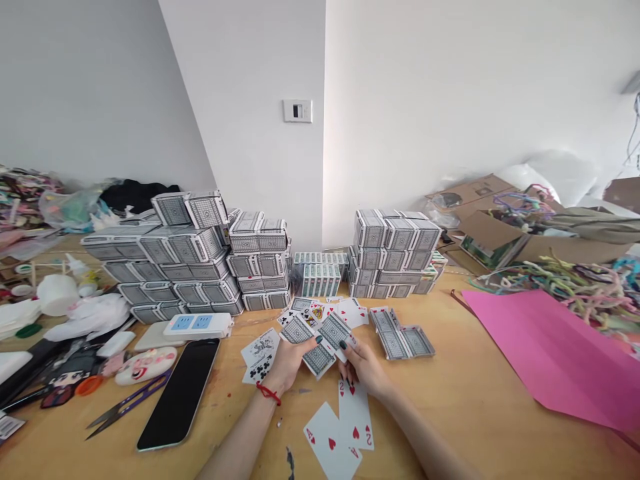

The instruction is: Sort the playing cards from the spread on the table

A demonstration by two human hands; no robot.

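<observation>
My left hand point(289, 363), with a red string bracelet at the wrist, pinches grey-backed playing cards point(299, 330) under its thumb. My right hand point(364, 368) grips more grey-backed cards point(331, 325), which overlap the left ones. How many cards each hand holds cannot be made out. Below the hands an ace of hearts point(327, 437) and a two of hearts point(356, 417) lie face up, partly overlapping. A joker point(263, 347) lies face up left of my left hand. Beyond the hands, loose cards point(350, 310) are spread face up, partly hidden.
Stacked packs of cards stand at the left point(195, 247), centre point(260, 263) and right point(387, 257). Wrapped cards point(400, 337) lie right of my hands. A phone point(180, 393), thread snips point(127, 403), a power strip point(197, 325) and a pink sheet point(555, 360) flank the work area.
</observation>
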